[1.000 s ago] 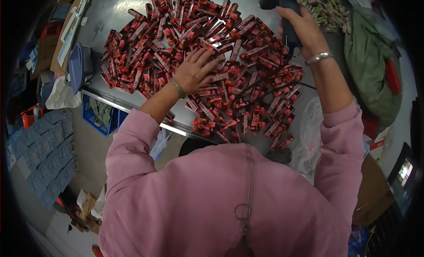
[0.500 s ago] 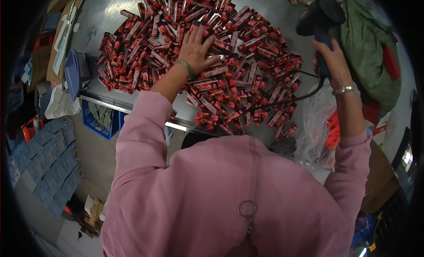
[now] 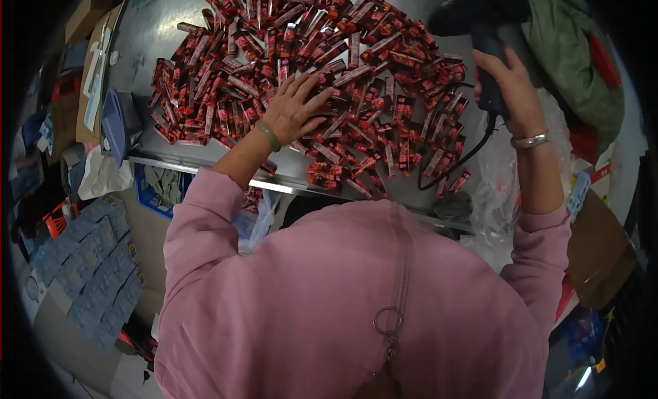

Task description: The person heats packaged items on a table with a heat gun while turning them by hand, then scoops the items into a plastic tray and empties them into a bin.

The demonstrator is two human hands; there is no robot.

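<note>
My left hand lies with fingers spread on a wide pile of small red boxes, and it grips none of them. A green bangle circles that wrist. At the right, my right hand is wrapped round the handle of a black handheld device, which looks like a hair dryer or heat gun. The device's wide head is above the table's right part, beyond the pile. Its black cord hangs from the handle and curves over the right edge of the pile.
The boxes lie on a metal table. A blue-grey bin stands at its left edge, with a blue basket below. Clear plastic and a green cloth bag are at the right. Cardboard stands lower right.
My right hand has come down and back from the far right and now holds the black device. My left hand has shifted slightly over the boxes, staying spread. The view has also shifted.
</note>
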